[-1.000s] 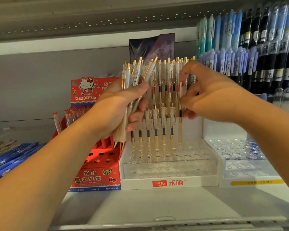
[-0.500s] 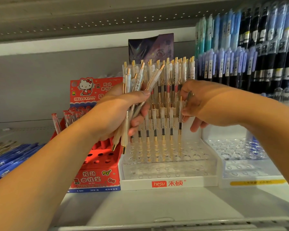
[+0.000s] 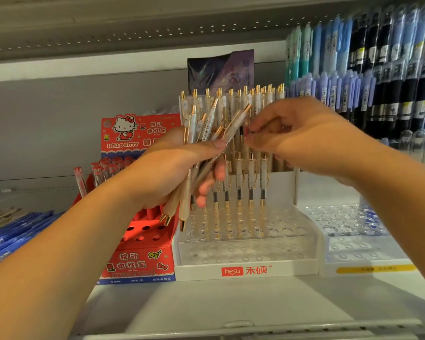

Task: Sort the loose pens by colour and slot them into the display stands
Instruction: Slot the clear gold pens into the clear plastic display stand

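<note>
Head view, left hand [image 3: 167, 173] holding fanned white pens [image 3: 208, 122], gold tips

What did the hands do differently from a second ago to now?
The right hand came away from the front row of pens in the white stand and moved up and left to the bundle of pens in the left hand. Its fingertips now sit by one tilted pen, grip unclear. The left hand still grips the bundle, and the stand has not shifted.
</note>
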Available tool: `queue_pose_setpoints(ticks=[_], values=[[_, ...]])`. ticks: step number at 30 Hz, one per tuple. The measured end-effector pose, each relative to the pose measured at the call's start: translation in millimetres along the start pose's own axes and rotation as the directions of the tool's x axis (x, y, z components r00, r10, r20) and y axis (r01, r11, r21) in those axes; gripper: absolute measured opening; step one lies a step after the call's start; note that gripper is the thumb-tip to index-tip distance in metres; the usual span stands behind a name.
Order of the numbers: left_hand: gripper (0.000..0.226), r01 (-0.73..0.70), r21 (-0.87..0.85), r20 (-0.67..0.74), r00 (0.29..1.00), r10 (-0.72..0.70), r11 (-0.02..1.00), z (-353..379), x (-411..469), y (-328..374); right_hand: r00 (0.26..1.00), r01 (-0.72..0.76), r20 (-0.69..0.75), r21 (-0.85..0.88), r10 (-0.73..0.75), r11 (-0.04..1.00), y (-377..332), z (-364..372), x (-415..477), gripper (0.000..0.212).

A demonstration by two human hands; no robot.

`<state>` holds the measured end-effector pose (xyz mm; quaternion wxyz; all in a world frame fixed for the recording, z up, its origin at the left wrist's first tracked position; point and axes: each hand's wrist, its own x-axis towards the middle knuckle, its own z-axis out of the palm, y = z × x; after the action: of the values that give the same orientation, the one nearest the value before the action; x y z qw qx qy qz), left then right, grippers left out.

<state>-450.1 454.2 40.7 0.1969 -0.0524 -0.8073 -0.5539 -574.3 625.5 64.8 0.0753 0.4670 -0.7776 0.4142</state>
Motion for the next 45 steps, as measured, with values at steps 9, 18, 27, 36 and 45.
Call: queue_pose_setpoints(ticks=[9, 18, 27, 36, 45], values=[[0.034, 0.033, -0.038, 0.059, 0.998, -0.030, 0.999, 3.2, -4.9, 5.3, 0.990, 0.096, 0.036, 0.530, -0.136, 0.842, -3.6, 5.3, -4.6, 0.020], [0.024, 0.003, -0.059, -0.070, 0.998, -0.007, 0.998, -6.0, 1.2, -2.9, 0.996, 0.089, -0.072, 0.672, -0.054, 0.736, -1.1, -3.0, -2.2, 0.023], [0.017, 0.015, -0.039, 0.063, 0.998, -0.012, 0.999, -10.6, 3.2, -8.4, 0.964, 0.018, -0.251, 0.391, 0.088, 0.920, -6.3, -6.5, 5.6, 0.010], [0.020, 0.017, 0.042, 0.056, 0.998, -0.019, 0.999, -5.8, -0.6, -2.8, 0.974, -0.145, -0.166, 0.066, 0.155, 0.987, -4.6, 0.6, 4.3, 0.011], [0.023, 0.003, 0.066, 0.041, 0.999, -0.005, 0.998, -2.8, -1.8, 0.7, 0.970, -0.243, -0.015, 0.057, 0.245, 0.968, -3.8, 1.5, 3.6, 0.008]])
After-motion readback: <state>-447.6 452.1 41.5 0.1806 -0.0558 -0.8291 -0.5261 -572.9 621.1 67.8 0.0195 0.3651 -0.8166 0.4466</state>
